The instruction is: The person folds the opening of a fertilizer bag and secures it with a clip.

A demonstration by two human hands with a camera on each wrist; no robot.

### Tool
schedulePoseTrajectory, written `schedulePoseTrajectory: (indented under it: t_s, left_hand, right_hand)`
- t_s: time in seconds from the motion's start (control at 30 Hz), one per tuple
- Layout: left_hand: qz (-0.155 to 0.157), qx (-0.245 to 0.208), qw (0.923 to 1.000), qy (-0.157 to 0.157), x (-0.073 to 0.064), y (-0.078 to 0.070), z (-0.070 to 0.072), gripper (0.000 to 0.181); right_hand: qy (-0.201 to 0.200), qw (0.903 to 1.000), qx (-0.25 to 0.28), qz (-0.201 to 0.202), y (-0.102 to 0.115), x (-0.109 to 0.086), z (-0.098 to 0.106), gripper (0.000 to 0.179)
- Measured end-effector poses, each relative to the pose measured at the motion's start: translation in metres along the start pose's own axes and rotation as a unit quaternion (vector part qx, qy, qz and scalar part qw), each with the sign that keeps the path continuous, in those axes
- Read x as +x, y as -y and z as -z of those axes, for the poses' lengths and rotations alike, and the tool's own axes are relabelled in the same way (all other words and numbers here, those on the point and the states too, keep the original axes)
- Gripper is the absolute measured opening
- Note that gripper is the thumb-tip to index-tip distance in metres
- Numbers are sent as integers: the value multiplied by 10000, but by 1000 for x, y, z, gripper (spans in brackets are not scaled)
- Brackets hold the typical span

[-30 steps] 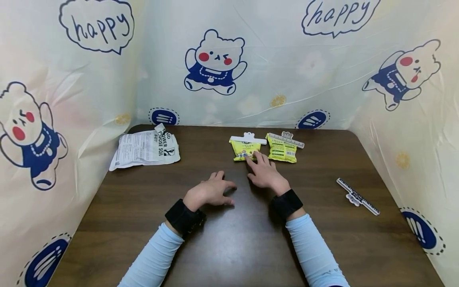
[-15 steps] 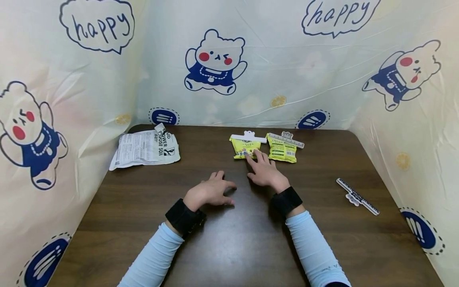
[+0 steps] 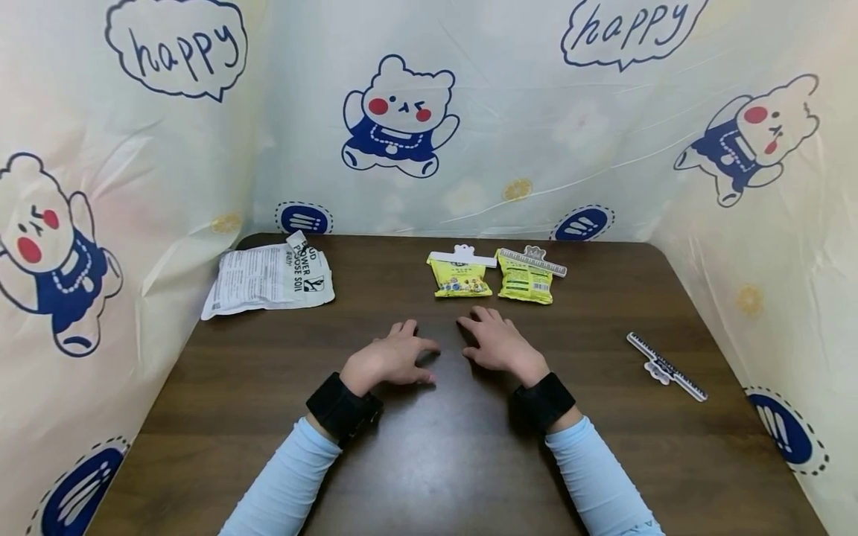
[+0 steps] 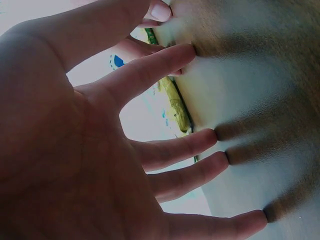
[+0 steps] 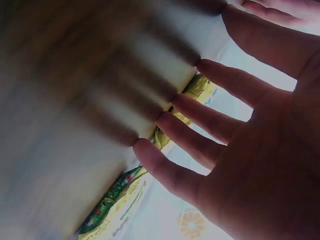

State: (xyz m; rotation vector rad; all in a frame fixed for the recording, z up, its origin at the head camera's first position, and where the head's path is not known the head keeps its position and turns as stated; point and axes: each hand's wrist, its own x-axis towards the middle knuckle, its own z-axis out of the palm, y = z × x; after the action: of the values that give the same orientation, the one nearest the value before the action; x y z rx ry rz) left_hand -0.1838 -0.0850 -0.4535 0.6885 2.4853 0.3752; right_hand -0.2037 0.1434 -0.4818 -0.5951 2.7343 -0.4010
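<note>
The left hand (image 3: 387, 359) and right hand (image 3: 501, 344) rest mid-frame on the worktop (image 3: 415, 461), fingers apart, holding nothing, below the left yellow packet (image 3: 459, 281) and right yellow packet (image 3: 526, 284). Light fingertips, clear of both packets, suit this pause — wrist views show fingertips meeting shadows; only the head view shows the white clip (image 3: 462, 258).

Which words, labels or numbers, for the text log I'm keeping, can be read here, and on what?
"happy": the left speech bubble.
"happy": the right speech bubble.
"SOIL": the white pouch; the larger words above it are partly lost in the fold.
Too small to read: the pouch's fine print, the left yellow packet, the right yellow packet, the loose clip's markings.
</note>
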Motion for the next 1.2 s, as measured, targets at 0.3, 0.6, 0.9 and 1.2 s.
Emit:
schedulePoseTrajectory:
  t_s: [0.3, 0.6, 0.9, 1.2]
  left_hand:
    - [-21, -85, 10000, -14, -1, 2, 0, 53]
    - [702, 21, 9896, -1256, -2, 47, 13, 73]
    - [2179, -666, 9644, -1345, -22, 118, 34, 80]
    - [2146, -612, 9679, -1155, -18, 121, 33, 83]
  right_hand:
    - [164, 9998, -5, -75, 0, -1, -2, 60]
    - [73, 9999, 64, 25, -1, -2, -1, 60]
    - [104, 9999, 41, 103, 0, -3, 3, 61]
    - [108, 9999, -1, 63, -1, -2, 3, 61]
